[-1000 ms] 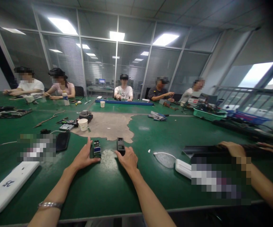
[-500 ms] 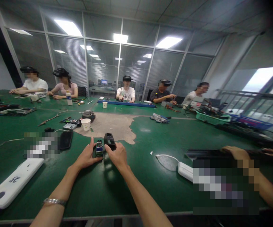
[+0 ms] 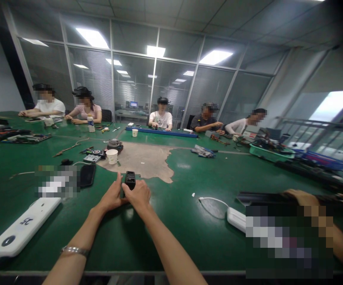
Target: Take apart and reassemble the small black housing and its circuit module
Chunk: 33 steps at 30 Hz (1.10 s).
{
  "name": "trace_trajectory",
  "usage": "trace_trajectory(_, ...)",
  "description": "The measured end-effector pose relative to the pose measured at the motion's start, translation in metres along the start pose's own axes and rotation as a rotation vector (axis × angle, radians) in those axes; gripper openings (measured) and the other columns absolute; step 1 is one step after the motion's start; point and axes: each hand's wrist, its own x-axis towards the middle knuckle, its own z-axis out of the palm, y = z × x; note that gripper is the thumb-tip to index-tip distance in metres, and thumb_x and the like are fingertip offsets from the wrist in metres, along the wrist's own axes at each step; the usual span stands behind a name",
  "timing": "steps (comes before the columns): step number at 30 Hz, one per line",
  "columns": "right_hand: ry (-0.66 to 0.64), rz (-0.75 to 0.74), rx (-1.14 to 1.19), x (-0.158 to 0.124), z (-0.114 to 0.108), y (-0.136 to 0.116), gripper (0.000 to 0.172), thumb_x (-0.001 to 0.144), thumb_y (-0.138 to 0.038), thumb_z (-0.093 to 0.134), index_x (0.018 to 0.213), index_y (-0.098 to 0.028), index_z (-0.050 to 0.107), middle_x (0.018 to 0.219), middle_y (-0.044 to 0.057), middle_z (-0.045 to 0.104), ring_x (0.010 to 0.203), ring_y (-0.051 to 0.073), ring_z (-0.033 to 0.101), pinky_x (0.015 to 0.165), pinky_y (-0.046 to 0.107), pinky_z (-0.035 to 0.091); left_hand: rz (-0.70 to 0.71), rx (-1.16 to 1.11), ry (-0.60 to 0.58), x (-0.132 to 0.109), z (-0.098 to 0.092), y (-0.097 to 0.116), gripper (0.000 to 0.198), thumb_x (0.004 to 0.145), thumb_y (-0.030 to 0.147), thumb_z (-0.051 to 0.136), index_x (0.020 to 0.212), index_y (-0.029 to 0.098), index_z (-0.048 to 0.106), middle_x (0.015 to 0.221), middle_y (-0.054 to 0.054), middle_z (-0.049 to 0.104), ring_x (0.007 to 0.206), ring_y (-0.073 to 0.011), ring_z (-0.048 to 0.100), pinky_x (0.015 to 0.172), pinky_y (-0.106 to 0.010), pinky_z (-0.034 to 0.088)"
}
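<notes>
Right hand [image 3: 139, 196]: closed, thumb and fingers pinching a black housing [image 3: 130, 180] by its near end and right side. Left hand [image 3: 111, 194]: part open, fingers raised along the left of the housing, thumb toward its near end; whether it grips anything cannot be told. Silver-coloured band [image 3: 75, 250] at the left wrist.

Black housing: small, boxy, dark, apparently matt, with openings in its upper face; located between the two hands, low over the table; its underside hidden.

Table [image 3: 186, 237]: green top, glossy, reflecting light; a bare greyish-brown patch [image 3: 147, 156], ragged-edged, just beyond the housing.

Left of the housing: dark phone-like slab [image 3: 87, 176]; nearer, white power strip [image 3: 25, 225] marked in black. Beyond it, slightly left: white paper cup [image 3: 112, 157]. Well to its right: white block [image 3: 235, 218] with looped cable; another person's hand [image 3: 302, 197] on a long dark bar [image 3: 260, 197]. Far beyond it: blue bar [image 3: 162, 132]; five seated people; glass partition [image 3: 133, 71] under lit ceiling panels. Far right of it: teal basket [image 3: 268, 153] of mixed parts, railing [image 3: 308, 130] by a window
</notes>
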Motion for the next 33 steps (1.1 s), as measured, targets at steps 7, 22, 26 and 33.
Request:
trace_trajectory(7,-0.025,-0.017,-0.064,-0.003,0.015,0.004,0.054,0.09,-0.061,0.069,0.113,-0.013,0.076,0.114,0.019,0.073,0.105,0.033,0.074,0.092,0.041,0.054,0.034,-0.031,0.028,0.0,0.003,-0.008,0.129,0.078,0.033,0.078,0.169,0.016,-0.012,0.169,-0.028,0.031,0.157,-0.0427,0.033,0.125,-0.063,0.032)
trace_trajectory(22,-0.074,-0.06,-0.006,-0.016,0.02,0.027,0.052,0.087,-0.062,0.071,0.113,-0.018,0.072,0.116,0.014,0.07,0.105,0.03,0.072,0.091,0.038,0.054,0.026,0.035,-0.004,0.001,0.003,-0.007,0.129,0.075,0.024,0.071,0.167,0.016,-0.02,0.171,-0.027,0.026,0.157,-0.0436,0.033,0.126,-0.065,0.029)
trace_trajectory(26,-0.073,-0.054,-0.005,-0.011,0.026,0.023,0.054,0.086,-0.064,0.072,0.115,-0.018,0.072,0.118,0.015,0.07,0.107,0.03,0.072,0.092,0.038,0.054,0.029,0.019,0.0,0.0,0.004,-0.012,0.124,0.077,0.022,0.067,0.168,0.017,-0.018,0.172,-0.025,0.027,0.158,-0.0413,0.032,0.127,-0.064,0.029)
trace_trajectory(33,-0.024,-0.054,0.049,-0.009,0.026,0.019,0.044,0.092,-0.057,0.069,0.111,-0.017,0.074,0.114,0.014,0.071,0.103,0.027,0.073,0.09,0.035,0.053,0.021,0.022,0.0,0.001,0.003,-0.008,0.128,0.079,0.029,0.075,0.168,0.016,-0.016,0.17,-0.028,0.028,0.156,-0.043,0.035,0.126,-0.062,0.031)
